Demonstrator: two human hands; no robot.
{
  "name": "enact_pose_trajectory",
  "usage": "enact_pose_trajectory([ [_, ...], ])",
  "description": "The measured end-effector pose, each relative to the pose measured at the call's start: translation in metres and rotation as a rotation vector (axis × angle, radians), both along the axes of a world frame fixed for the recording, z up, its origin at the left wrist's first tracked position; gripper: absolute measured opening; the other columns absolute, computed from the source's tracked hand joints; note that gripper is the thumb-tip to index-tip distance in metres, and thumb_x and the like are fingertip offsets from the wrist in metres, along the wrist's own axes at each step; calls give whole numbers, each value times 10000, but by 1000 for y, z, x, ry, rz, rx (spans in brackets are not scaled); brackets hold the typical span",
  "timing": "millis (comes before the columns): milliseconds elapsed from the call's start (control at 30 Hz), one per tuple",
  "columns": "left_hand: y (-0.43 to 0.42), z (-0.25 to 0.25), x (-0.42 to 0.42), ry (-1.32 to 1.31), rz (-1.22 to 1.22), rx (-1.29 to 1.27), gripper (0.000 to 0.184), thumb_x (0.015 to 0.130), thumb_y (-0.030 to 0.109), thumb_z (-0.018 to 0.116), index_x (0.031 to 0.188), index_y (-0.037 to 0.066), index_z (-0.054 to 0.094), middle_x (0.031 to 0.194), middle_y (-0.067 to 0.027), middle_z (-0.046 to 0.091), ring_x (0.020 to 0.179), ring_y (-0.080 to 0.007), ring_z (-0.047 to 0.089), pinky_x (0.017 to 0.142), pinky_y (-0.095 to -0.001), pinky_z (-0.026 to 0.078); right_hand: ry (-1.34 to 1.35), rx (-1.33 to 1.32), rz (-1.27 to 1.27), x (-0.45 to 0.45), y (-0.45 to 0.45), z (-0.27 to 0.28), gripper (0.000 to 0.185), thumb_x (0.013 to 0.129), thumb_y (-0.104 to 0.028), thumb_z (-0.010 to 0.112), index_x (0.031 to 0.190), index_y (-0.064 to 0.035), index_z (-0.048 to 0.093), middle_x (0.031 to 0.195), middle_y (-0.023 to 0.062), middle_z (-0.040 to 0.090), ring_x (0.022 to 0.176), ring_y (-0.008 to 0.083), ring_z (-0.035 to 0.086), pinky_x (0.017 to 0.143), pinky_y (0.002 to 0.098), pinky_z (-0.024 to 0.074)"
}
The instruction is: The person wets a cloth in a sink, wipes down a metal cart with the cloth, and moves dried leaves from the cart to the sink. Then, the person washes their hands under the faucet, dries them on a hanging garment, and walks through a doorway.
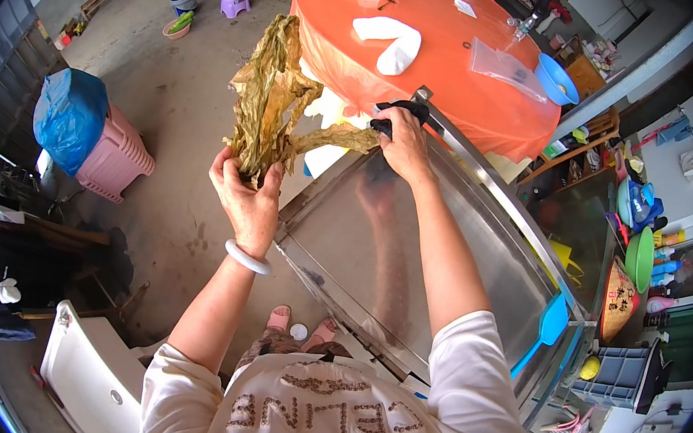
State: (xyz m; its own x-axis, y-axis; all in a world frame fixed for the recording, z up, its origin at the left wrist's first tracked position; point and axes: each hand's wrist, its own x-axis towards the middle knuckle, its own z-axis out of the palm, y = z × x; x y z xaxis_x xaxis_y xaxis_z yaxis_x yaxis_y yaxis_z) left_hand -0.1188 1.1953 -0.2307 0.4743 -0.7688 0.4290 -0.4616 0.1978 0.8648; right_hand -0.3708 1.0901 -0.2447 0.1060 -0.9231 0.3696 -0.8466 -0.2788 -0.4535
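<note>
Wearing a white shirt (326, 398) closest to the lens, reaching both arms (445, 253) forward, gripping one clump of wilted yellow-brown leaves (268, 96) in the left hand (245, 192) and pinching its sideways strand (334, 139) in the right hand (407, 146), with something black (397, 113) bunched at those fingers. Holding the clump near one steel worktop (328, 231)'s left edge; noting one orange-covered table (450, 96) beyond, one blue bowl (547, 80), one purple stool (234, 1), grey floor (190, 87).

Dried leaf bundle (266, 109): left hand (246, 195). Black item (413, 108), with leaf strand (337, 138): right hand (406, 146). Blue bowl (557, 80): right edge of orange table (441, 78).
</note>
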Motion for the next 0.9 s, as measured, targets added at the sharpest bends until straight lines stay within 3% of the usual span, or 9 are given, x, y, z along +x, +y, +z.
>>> enact_pose_trajectory([
  [300,2,2,-2,47,-11,10,506,760,169,758,1145,-57,519,1291,-150,422,1176,-297,450,992,-366,385,6,16,-12,3,4,6,364,779,-6,657,1105,-100,528,1186,100,556,1169,311,499,981,420,403],
  [400,1,5,-1,66,-23,14,419,742,119,766,1027,-21,492,1309,-170,385,1184,-320,434,976,-395,401,2,16,-9,3,3,6,358,780,-8,655,1102,-99,529,1179,100,557,1164,313,501,977,421,405],
  [900,1,5,-2,55,-10,29,418,742,123,766,1013,-30,486,1305,-176,388,1178,-321,439,973,-393,401,-11,-1,-12,1,3,2,351,774,-2,659,1089,-107,544,1166,94,558,1155,310,502,975,418,406],
])
